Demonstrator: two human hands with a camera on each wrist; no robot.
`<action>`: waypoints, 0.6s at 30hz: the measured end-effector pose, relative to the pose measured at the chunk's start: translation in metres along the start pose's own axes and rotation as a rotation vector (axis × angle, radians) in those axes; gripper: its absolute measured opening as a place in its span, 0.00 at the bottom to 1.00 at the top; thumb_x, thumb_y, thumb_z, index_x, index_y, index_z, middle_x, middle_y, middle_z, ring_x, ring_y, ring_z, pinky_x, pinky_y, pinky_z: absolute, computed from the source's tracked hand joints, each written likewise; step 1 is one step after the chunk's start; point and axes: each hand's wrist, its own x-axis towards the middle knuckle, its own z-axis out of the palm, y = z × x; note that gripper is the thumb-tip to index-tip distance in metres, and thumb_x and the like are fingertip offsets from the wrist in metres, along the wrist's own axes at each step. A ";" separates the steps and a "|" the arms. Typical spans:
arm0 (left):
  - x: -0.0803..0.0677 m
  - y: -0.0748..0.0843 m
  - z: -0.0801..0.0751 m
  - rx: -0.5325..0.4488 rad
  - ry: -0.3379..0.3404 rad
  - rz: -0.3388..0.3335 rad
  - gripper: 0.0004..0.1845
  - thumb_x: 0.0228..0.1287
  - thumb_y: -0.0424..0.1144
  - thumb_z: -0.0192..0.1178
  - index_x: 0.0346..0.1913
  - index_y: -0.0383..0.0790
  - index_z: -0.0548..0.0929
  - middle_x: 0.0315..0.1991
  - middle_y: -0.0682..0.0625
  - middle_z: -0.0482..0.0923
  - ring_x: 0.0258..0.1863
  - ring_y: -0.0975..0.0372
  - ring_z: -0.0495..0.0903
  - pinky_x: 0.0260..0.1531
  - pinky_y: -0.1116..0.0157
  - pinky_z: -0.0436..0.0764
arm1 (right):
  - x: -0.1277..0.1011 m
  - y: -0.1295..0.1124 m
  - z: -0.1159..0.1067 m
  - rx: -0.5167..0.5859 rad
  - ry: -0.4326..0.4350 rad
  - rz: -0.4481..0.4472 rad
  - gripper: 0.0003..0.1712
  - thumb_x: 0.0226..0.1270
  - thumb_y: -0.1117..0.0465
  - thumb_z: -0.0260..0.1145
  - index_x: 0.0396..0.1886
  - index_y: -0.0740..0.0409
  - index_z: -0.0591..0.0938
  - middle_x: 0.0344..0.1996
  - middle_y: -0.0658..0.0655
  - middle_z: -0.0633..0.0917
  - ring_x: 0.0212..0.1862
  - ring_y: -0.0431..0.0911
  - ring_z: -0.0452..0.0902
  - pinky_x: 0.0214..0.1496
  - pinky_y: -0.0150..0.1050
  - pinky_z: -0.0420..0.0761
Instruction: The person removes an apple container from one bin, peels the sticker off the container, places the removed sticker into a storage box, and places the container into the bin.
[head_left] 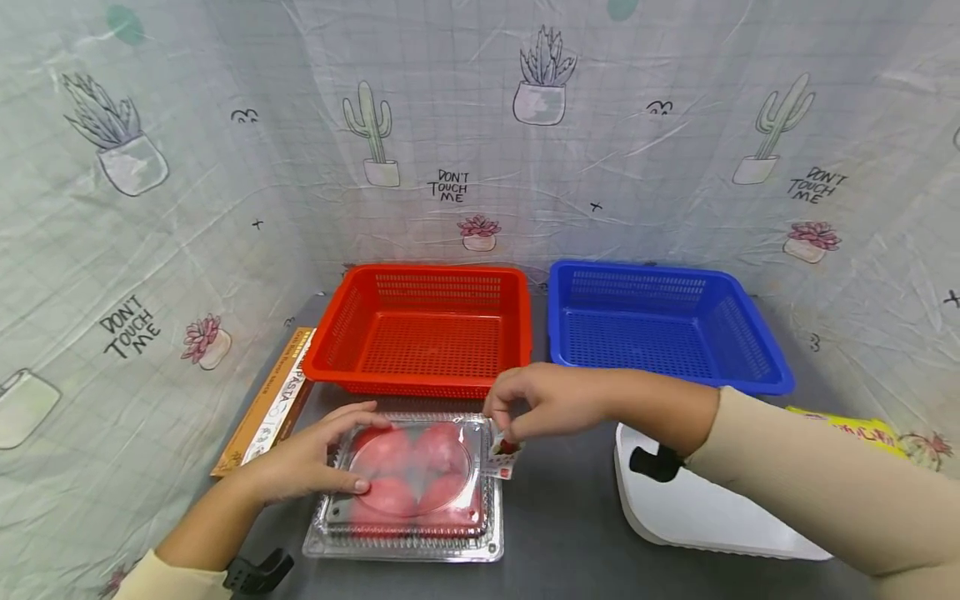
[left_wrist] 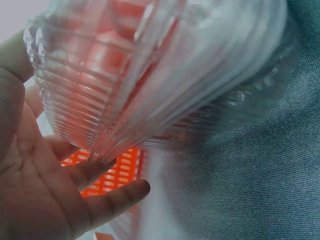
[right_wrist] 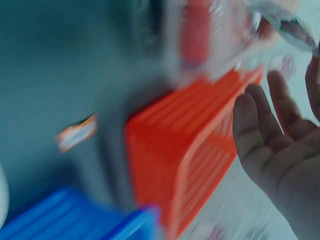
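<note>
A clear plastic clamshell box (head_left: 405, 546) of red round fruits, which look like tomatoes (head_left: 386, 496), lies on the grey table. My left hand (head_left: 303, 454) holds its left side, thumb on the lid and the other fingers toward the far left corner. From the left wrist, the fingertips (left_wrist: 135, 189) show close by the ribbed rim. Pinched in my right hand (head_left: 551, 400) is a small printed label (head_left: 501, 458) with a red picture, at the box's right edge. The right wrist view shows this label (right_wrist: 290, 27) beyond the fingers.
Behind the box stand a red basket (head_left: 427, 387) and a blue basket (head_left: 671, 379). At left lies a pasta box (head_left: 273, 408). A white container (head_left: 697, 517) and a yellow packet (head_left: 862, 429) are partly under the right arm. A small orange-and-white wrapper (right_wrist: 77, 132) lies near the baskets.
</note>
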 end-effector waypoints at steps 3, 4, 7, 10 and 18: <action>-0.001 -0.001 0.001 -0.009 -0.011 -0.010 0.37 0.60 0.46 0.81 0.72 0.53 0.78 0.81 0.33 0.57 0.79 0.30 0.55 0.61 0.26 0.70 | -0.030 0.020 -0.009 0.059 -0.001 0.080 0.05 0.72 0.65 0.66 0.37 0.50 0.83 0.55 0.49 0.84 0.56 0.47 0.80 0.53 0.42 0.84; -0.001 -0.002 0.001 -0.008 -0.014 -0.014 0.37 0.60 0.46 0.81 0.72 0.54 0.77 0.82 0.34 0.57 0.79 0.30 0.55 0.61 0.26 0.69 | -0.040 0.027 -0.011 0.075 0.001 0.101 0.04 0.72 0.65 0.66 0.37 0.51 0.83 0.56 0.50 0.84 0.56 0.47 0.81 0.53 0.42 0.84; -0.001 -0.003 0.000 -0.007 -0.017 -0.011 0.37 0.61 0.47 0.80 0.72 0.55 0.77 0.82 0.34 0.56 0.79 0.30 0.54 0.63 0.24 0.67 | -0.070 0.046 -0.019 0.133 -0.007 0.159 0.04 0.73 0.66 0.67 0.38 0.52 0.83 0.56 0.53 0.84 0.53 0.49 0.84 0.54 0.41 0.85; 0.000 -0.003 0.000 -0.003 -0.012 -0.006 0.37 0.60 0.47 0.81 0.72 0.56 0.77 0.82 0.34 0.57 0.80 0.31 0.53 0.64 0.24 0.65 | -0.098 0.066 -0.026 0.159 -0.022 0.197 0.04 0.73 0.67 0.66 0.37 0.53 0.82 0.55 0.56 0.85 0.50 0.50 0.86 0.52 0.39 0.84; 0.001 -0.002 0.000 -0.014 -0.020 -0.014 0.37 0.61 0.47 0.80 0.72 0.56 0.77 0.82 0.34 0.56 0.79 0.30 0.54 0.63 0.24 0.67 | -0.149 0.115 -0.029 0.172 -0.041 0.250 0.04 0.69 0.69 0.67 0.39 0.57 0.82 0.44 0.54 0.86 0.46 0.46 0.85 0.47 0.36 0.83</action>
